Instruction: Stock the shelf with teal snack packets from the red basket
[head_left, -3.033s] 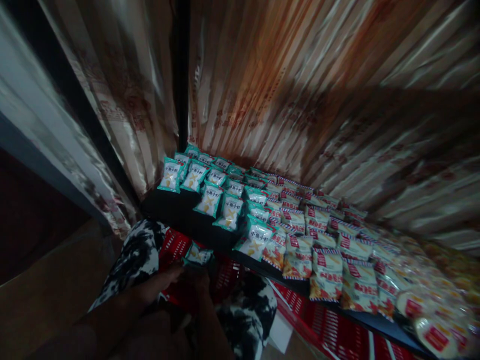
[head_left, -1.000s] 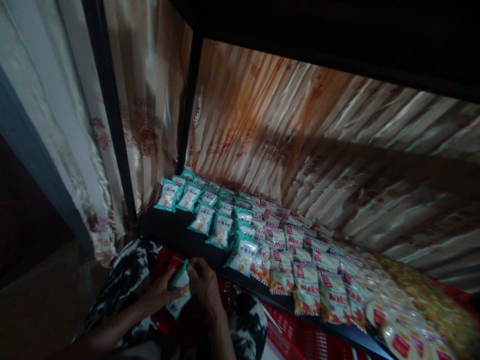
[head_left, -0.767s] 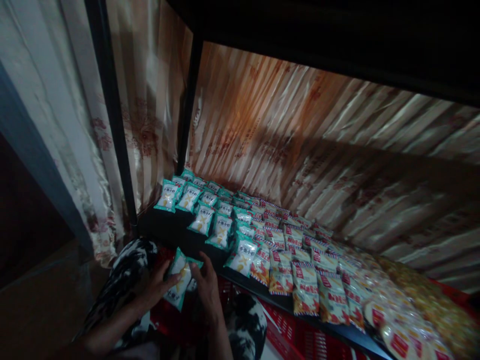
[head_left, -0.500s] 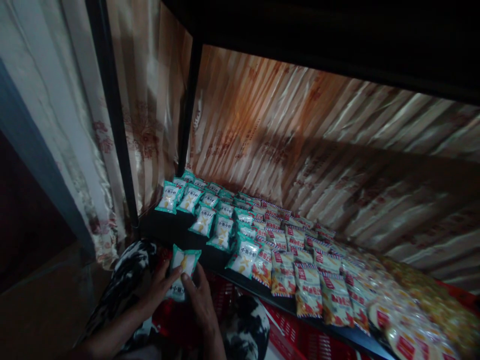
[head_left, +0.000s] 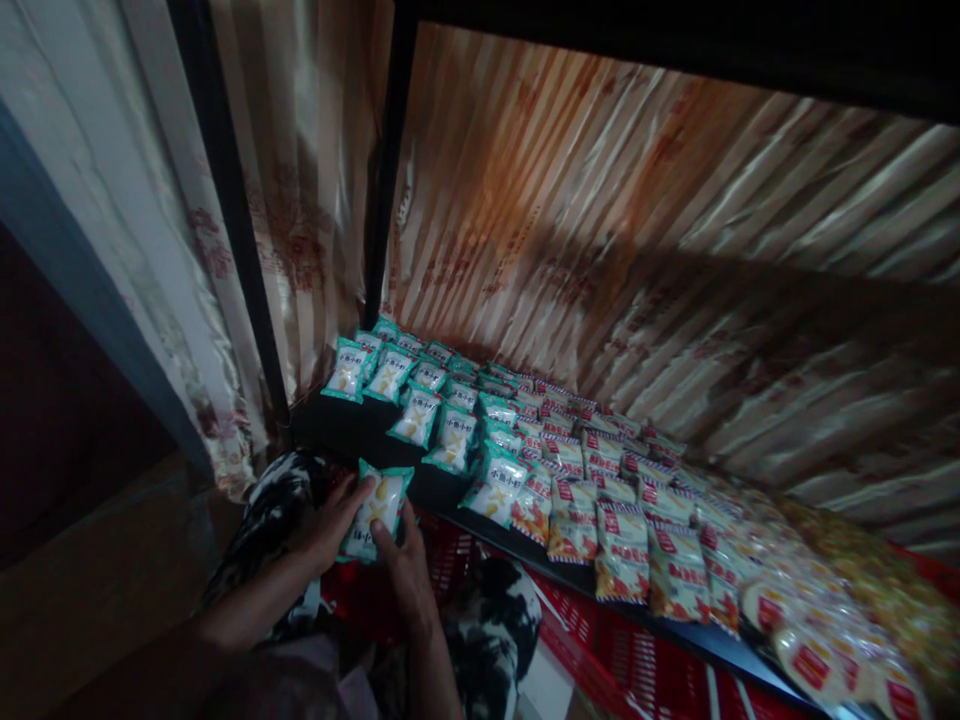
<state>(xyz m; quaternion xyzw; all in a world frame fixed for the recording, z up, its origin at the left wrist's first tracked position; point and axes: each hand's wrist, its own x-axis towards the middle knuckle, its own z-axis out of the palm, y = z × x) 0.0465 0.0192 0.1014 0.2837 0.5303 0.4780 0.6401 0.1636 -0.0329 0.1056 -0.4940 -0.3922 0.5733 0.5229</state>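
A green-and-white snack bag (head_left: 384, 500) is held above my lap, its printed front facing up and the lettering upside down. My left hand (head_left: 336, 522) grips its left side, and my right hand (head_left: 405, 560) closes on its lower right with the thumb over the front. Just beyond, matching green snack bags (head_left: 456, 437) stand in leaning rows on the black shelf (head_left: 341, 425). To their right are rows of cream-and-red snack bags (head_left: 622, 550) with striped edges.
Round clear-wrapped packs (head_left: 802, 655) and yellowish packets (head_left: 862, 570) fill the shelf's right end. Red plastic baskets (head_left: 622, 655) stand under its front edge. Black posts (head_left: 225, 200) and a patterned curtain (head_left: 540, 220) enclose the shelf.
The held snack bag has risen slightly in view and shows more of its front. My left hand has shifted up along its side. The whole view has tilted a little downward.
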